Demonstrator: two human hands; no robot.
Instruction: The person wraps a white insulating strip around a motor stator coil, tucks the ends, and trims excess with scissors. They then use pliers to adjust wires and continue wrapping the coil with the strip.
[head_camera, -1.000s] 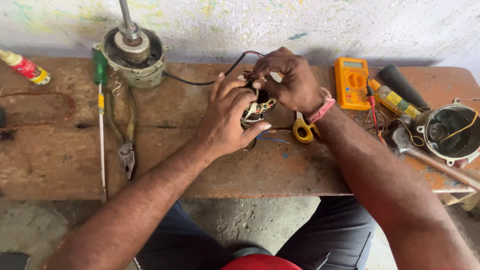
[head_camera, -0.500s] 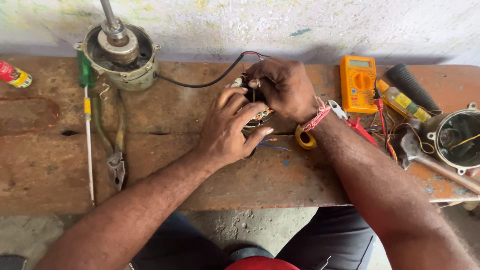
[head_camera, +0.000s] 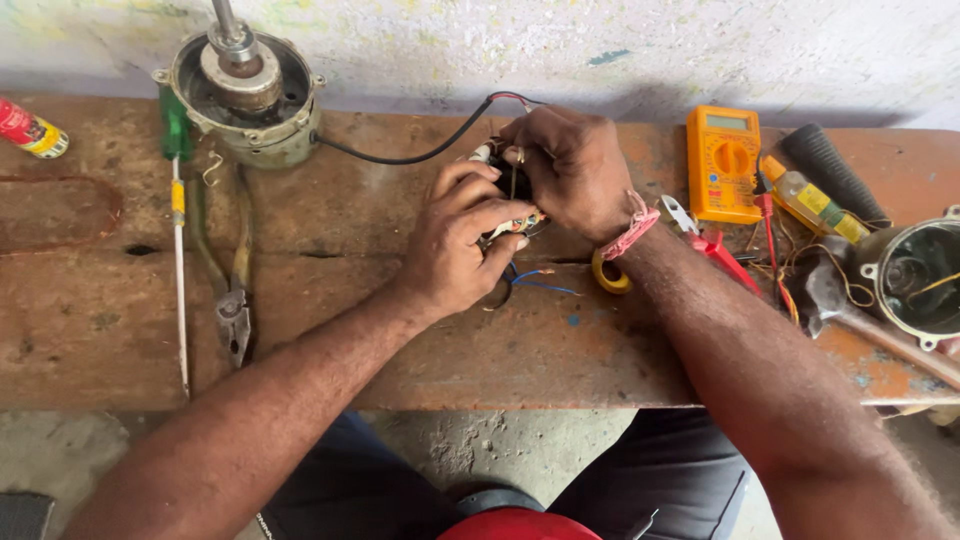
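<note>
Now I am gripping a small wired part (head_camera: 510, 222) at mid-bench (head_camera: 300, 340) with my left hand (head_camera: 455, 245), while my right hand (head_camera: 570, 170) is pinching its wires (head_camera: 515, 165). I am judging this a wiring step; next calls for steady fingers. A black cable (head_camera: 400, 158) is running to the motor (head_camera: 245, 85).

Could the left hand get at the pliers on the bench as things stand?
Probably yes, once freed: the pliers lie in the open on the bench left of the left hand, nothing between. But that hand now has its grip on the small wired part.
</note>
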